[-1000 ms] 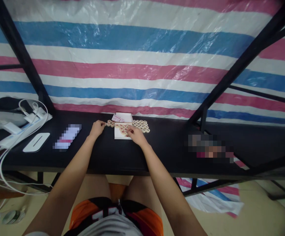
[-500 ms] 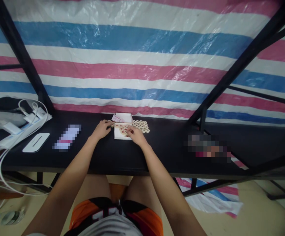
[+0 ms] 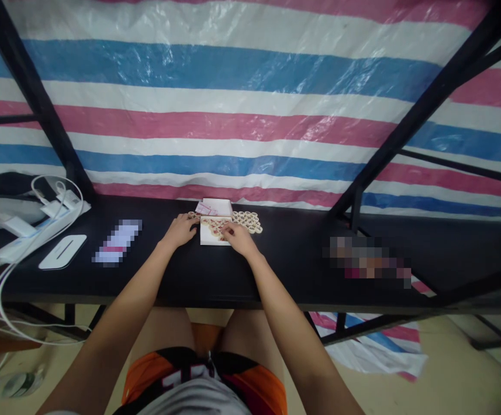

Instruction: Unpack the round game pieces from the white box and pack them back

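A shallow white box (image 3: 209, 237) stands on the black table in front of me, with round pale Chinese chess pieces (image 3: 213, 225) with red characters in its back part. Over the box's right side, my right hand (image 3: 238, 237) has its fingers bent together down at these pieces; whatever they pinch is hidden. My left hand (image 3: 181, 230) lies just left of the box, fingers stretched forward and touching or nearly touching a few dark-marked pieces (image 3: 193, 215). More loose pieces (image 3: 247, 220) lie close together right of the box, beyond my right hand.
Behind the box is a white lid (image 3: 218, 206) with a pinkish paper (image 3: 206, 208). On the left lie a blurred phone-like thing (image 3: 118, 242), a white flat device (image 3: 63, 252) and a power strip (image 3: 38, 225) with cables. Striped sheeting (image 3: 233, 127) and black posts (image 3: 354, 202) bound the table.
My left hand's fingers have straightened and spread slightly over the pieces beside the box. My right hand stays at the box with hardly any movement.
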The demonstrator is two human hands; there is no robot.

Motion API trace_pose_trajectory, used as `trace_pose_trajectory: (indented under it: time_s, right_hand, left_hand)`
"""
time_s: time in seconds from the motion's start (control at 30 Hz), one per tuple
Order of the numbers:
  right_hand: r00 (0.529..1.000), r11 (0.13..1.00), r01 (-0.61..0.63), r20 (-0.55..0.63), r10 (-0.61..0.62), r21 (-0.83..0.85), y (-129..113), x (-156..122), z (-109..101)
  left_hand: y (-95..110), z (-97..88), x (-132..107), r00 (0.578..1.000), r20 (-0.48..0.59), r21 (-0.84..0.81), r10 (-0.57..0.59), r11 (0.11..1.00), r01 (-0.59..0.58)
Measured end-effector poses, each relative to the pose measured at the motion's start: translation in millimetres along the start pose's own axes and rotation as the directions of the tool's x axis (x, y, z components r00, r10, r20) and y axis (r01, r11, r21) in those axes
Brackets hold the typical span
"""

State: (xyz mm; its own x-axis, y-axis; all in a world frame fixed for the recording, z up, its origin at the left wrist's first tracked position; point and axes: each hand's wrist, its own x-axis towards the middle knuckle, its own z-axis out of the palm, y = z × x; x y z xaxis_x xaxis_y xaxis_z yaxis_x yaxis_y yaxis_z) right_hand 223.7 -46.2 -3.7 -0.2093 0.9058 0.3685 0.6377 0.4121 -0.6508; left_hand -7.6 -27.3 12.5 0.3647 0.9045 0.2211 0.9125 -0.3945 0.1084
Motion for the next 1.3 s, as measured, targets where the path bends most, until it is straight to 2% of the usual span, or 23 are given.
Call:
trace_pose_trajectory:
  time_s: [0.27, 0.77, 1.07, 1.17, 1.3]
  right_hand:
    - [1.0, 1.0, 0.007, 0.002, -0.007, 0.006, 1, 1, 1]
    - [1.0, 1.0, 0.015, 0.001, -0.015, 0.01, 2, 1, 2]
    - [1.0, 1.0, -0.001, 0.003, 0.001, 0.023, 2, 1, 2]
    - [1.0, 1.0, 0.005, -0.007, -0.005, 0.019, 3, 1, 2]
    - [0.999, 1.0, 0.029, -0.028, -0.029, -0.003, 1, 1, 2]
  left_hand:
    - [3, -1.7, -1, 0.998, 0.049, 0.018, -0.026, 1.0, 0.025]
    - [12, -1.6, -4, 0.996, 0.025, 0.078, -0.087, 0.993, 0.085]
    - [11, 1.4, -4, 0.997, 0.008, 0.063, -0.076, 0.995, 0.075]
    - [12, -0.9, -4, 0.998, -0.028, 0.029, -0.053, 0.998, 0.054]
    - [19, -7.0, -4, 0.988, -0.149, -0.06, 0.026, 0.998, -0.035]
